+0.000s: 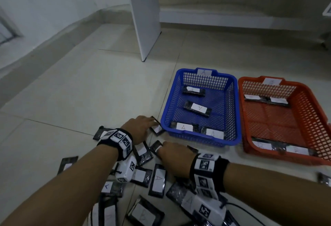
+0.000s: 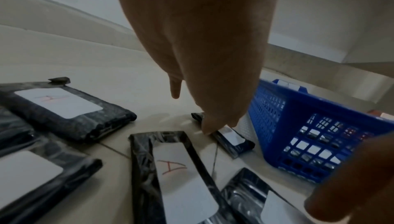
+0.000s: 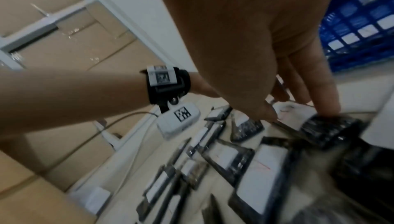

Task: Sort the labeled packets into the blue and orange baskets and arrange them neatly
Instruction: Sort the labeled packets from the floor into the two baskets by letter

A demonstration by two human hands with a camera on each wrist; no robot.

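Observation:
Black packets with white labels lie scattered on the floor tiles, one marked A (image 1: 158,181) (image 2: 170,168). My left hand (image 1: 152,123) (image 2: 204,126) reaches to a packet (image 1: 158,128) (image 2: 231,137) beside the blue basket (image 1: 170,103) (image 2: 277,118); straight fingertips touch its near edge. My right hand (image 1: 161,151) (image 3: 298,108) pinches the label end of another packet (image 1: 155,146) (image 3: 286,109) between thumb and fingers. The blue basket holds several A packets. The orange basket (image 1: 313,118) to its right holds packets along its back and front walls.
A white upright panel (image 1: 145,19) stands on the floor behind the blue basket. A black cable (image 1: 247,211) runs under my right forearm. One stray packet (image 1: 324,179) lies at the right edge. Cardboard boxes (image 3: 64,42) stack up to my left.

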